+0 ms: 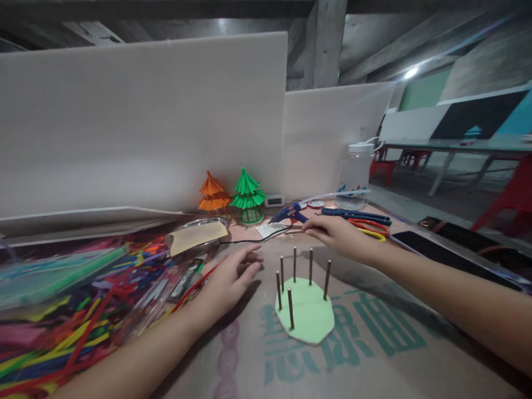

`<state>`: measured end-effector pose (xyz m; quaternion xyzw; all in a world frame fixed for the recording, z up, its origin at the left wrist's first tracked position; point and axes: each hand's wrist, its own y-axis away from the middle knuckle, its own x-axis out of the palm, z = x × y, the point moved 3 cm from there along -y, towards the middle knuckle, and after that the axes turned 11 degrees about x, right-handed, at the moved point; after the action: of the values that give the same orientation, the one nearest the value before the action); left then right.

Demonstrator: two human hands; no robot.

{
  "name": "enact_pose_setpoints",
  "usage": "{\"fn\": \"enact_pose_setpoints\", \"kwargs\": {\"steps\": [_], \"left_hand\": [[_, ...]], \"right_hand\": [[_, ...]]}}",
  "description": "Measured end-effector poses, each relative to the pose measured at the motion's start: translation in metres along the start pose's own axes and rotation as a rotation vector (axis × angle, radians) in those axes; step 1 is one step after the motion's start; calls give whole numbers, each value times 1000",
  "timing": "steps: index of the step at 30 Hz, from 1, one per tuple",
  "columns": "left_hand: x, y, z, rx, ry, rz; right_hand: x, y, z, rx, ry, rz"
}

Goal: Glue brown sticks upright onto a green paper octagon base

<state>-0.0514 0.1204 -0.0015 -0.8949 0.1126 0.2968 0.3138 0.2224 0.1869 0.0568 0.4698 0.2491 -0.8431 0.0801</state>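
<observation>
In the head view, the left hand [233, 274] holds nothing, its fingers loosely spread at about 10 o'clock from the pale green, rounded, many-sided board [307, 316]. The right hand [328, 230], at 1 o'clock, has its fingers bunched at the handle end of the blue hot-glue gun [286, 213]; I cannot tell whether they pinch it.

The step in hand looks like handling that gun. It would go best with a grip well back on the handle, fingers away from the possibly hot tip, which points to 9 o'clock. The thin black cord [239, 241] should be kept clear of the dark brown, slender sticks [311, 267], and the left hand would best steady the board by its rim.

The board lies flat on the table [245, 354], near the view's middle. Six sticks stand roughly upright near its edge, running clockwise from 7 to 2 o'clock; the margin between 3 and 6 is bare.
</observation>
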Motion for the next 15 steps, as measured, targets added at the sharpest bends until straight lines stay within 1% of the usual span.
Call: {"fn": "enact_pose_setpoints", "kwargs": {"steps": [2, 5, 6, 8, 11, 15], "left_hand": [[-2, -2, -2, -4, -12, -24], [-4, -4, -5, 7, -71, -27], [-4, -4, -5, 9, -98, -27], [-6, -5, -4, 7, -147, -35], [-8, -6, -2, 11, -172, -38], [-11, -6, -4, 23, -163, -50]], "right_hand": [[18, -5, 13, -24, -143, 35], [46, -6, 28, -7, -297, 86], [53, -5, 30, 29, -357, 85], [66, 0, 31, 149, -531, 96], [76, 9, 30, 303, -801, 164], [77, 15, 32, 337, -947, 253]]}}
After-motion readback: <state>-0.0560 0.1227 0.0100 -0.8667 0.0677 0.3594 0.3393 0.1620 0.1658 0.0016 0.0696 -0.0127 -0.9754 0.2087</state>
